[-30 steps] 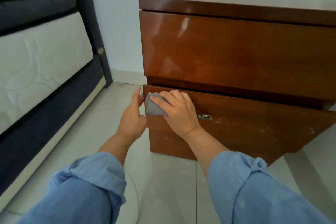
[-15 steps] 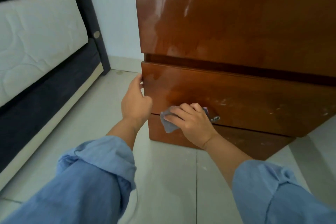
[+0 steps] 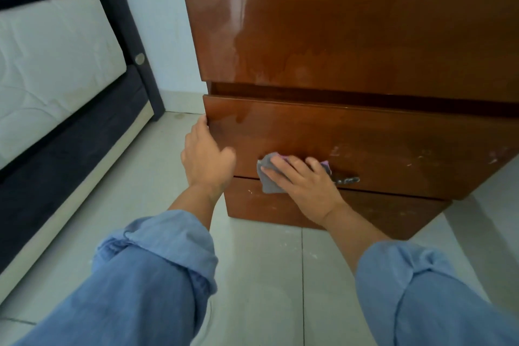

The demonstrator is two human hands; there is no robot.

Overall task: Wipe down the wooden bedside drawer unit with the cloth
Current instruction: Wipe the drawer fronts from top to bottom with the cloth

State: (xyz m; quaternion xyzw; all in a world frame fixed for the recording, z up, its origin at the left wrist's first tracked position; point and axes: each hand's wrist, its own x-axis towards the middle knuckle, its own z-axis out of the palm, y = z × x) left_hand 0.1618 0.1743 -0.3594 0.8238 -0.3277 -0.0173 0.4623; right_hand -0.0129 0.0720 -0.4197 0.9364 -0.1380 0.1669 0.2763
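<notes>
drawer unit (image 3: 351, 36): glossy reddish-brown wood, pale scuffs at right
cloth (image 3: 269, 180): grey, purple edge
sleeves (image 3: 157, 270): light blue
floor (image 3: 252, 275): pale grey tiles
mattress (image 3: 50, 64): white, quilted, upper left
bed frame (image 3: 73, 149): dark navy

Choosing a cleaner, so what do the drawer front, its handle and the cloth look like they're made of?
Drawer front: glossy lacquered wood or veneer; grain and window glare show, with pale scuffs.
Handle: small, dark, probably metal, too small to be sure.
Cloth: soft grey fabric, maybe microfibre.

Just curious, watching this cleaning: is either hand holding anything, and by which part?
The right hand presses a grey cloth flat against the lower drawer front. The left hand grips that drawer's left edge.
</notes>
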